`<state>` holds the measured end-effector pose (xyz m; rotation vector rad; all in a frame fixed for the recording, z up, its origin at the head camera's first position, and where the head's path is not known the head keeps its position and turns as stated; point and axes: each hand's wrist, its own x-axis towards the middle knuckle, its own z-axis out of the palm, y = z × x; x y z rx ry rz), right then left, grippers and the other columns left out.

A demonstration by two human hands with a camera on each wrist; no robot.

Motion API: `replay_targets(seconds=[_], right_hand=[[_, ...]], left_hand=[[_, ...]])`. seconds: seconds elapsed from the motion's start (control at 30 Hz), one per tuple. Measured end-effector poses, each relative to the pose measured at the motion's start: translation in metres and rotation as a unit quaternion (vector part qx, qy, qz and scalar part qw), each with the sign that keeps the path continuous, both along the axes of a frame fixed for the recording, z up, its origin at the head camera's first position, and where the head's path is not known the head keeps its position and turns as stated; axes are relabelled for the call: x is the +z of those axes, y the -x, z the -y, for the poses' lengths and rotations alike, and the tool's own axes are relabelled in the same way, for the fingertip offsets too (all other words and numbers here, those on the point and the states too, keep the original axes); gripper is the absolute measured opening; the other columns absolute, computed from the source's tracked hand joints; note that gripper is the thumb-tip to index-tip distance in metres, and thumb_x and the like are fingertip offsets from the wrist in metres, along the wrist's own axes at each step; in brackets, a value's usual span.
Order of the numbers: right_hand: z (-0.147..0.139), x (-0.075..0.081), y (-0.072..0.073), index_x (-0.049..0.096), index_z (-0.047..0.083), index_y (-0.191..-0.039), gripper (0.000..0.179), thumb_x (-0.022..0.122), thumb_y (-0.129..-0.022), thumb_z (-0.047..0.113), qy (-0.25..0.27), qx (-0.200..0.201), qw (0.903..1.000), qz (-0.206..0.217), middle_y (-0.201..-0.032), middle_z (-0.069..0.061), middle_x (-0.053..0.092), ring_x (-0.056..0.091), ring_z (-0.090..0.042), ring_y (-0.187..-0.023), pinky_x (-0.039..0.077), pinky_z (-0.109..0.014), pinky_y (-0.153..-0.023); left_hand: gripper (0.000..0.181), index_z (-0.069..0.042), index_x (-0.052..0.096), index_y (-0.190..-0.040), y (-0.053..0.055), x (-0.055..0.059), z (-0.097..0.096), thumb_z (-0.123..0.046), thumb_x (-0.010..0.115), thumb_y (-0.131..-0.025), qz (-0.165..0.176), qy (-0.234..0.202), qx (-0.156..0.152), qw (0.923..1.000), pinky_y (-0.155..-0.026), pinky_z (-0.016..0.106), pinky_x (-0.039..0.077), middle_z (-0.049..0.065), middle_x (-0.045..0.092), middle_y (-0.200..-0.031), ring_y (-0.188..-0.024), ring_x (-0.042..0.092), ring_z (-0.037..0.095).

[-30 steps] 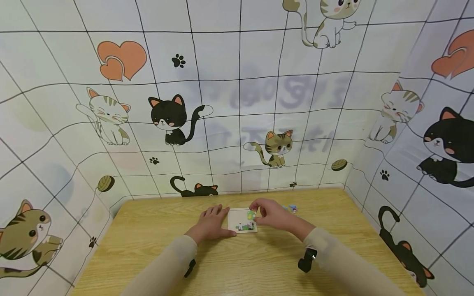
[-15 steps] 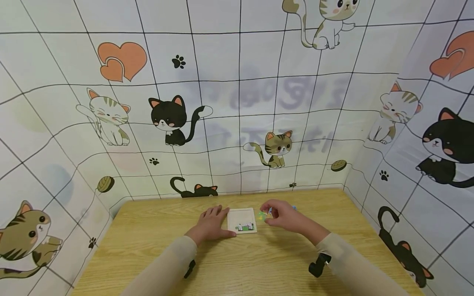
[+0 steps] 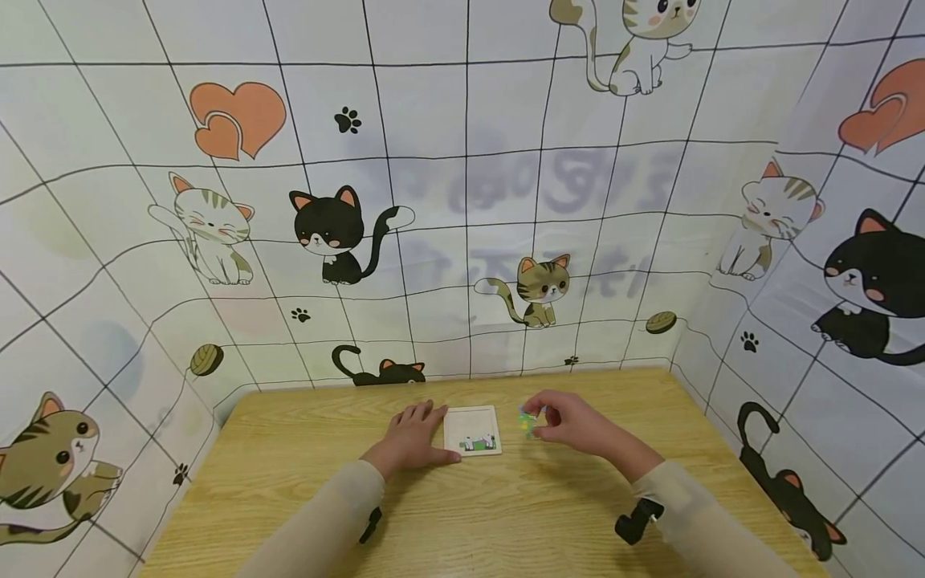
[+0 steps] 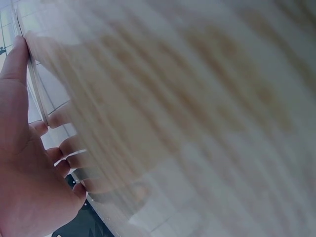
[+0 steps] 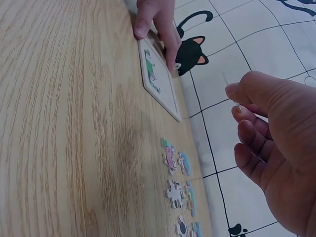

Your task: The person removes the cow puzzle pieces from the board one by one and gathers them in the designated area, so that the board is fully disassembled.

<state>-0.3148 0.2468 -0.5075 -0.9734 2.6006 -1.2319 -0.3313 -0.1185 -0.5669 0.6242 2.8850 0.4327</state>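
A pale square puzzle tray (image 3: 470, 420) lies on the table, with a green-and-white picture section (image 3: 478, 442) along its near right side. My left hand (image 3: 413, 437) rests at the tray's left edge, fingers spread and thumb by the near corner. To the right of the tray, my right hand (image 3: 567, 419) pinches a green and yellow puzzle piece (image 3: 526, 422) between thumb and fingers. From the right wrist, the piece shows only as a thin edge (image 5: 238, 105) at the fingertips of the right hand (image 5: 276, 128).
Loose puzzle pieces (image 5: 174, 193), several of them, lie on the table right of the tray; the right hand mostly hides them in the head view. A cat-print cloth wall (image 3: 433, 241) borders the wooden table (image 3: 462, 514) at the back and sides.
My right hand has moved right with the puzzle piece, from over the tray's right side to beside it. My left hand and the tray have stayed in place.
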Motion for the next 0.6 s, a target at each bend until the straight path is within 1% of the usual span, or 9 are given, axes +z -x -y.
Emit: replay_targets(seconds=[0.07,0.23,0.43,0.6], right_hand=[[-0.002,0.001,-0.001,0.072,0.0,-0.129,0.03,0.081,-0.101,0.005,0.003,-0.002,1.0,0.006,-0.111,-0.011,0.071,0.049,-0.01,-0.075,0.045,-0.028,-0.067],[-0.007,0.002,-0.004,0.072,0.0,-0.128,0.03,0.081,-0.1,0.001,0.009,-0.012,0.9997,0.02,-0.104,-0.013,0.07,0.049,-0.011,-0.074,0.044,-0.027,-0.067],[-0.011,0.0,-0.008,0.073,-0.001,-0.129,0.029,0.08,-0.101,0.001,0.016,-0.018,0.9995,0.02,-0.109,-0.013,0.071,0.051,-0.012,-0.076,0.046,-0.027,-0.067],[-0.013,-0.006,-0.009,0.074,0.001,-0.129,0.029,0.081,-0.101,0.003,0.01,-0.022,0.9995,0.023,-0.11,-0.015,0.07,0.053,-0.011,-0.078,0.049,-0.027,-0.068]], left_hand=[[0.109,-0.017,0.039,-0.173,0.0,0.0,0.0,-0.078,0.076,-0.091,0.0,-0.001,0.0,1.0,-0.126,0.07,0.028,0.02,0.035,-0.175,-0.16,0.033,0.047],[0.109,-0.016,0.039,-0.173,0.0,0.0,0.0,-0.077,0.076,-0.091,0.0,-0.004,0.001,1.0,-0.126,0.07,0.028,0.021,0.034,-0.175,-0.16,0.033,0.047],[0.11,-0.018,0.038,-0.174,0.002,-0.003,0.001,-0.079,0.075,-0.091,0.002,-0.005,0.001,1.0,-0.126,0.071,0.026,0.02,0.033,-0.176,-0.16,0.032,0.047],[0.11,-0.02,0.037,-0.175,0.004,-0.005,0.001,-0.081,0.073,-0.091,0.002,0.001,0.002,1.0,-0.127,0.071,0.026,0.019,0.032,-0.177,-0.161,0.031,0.047]])
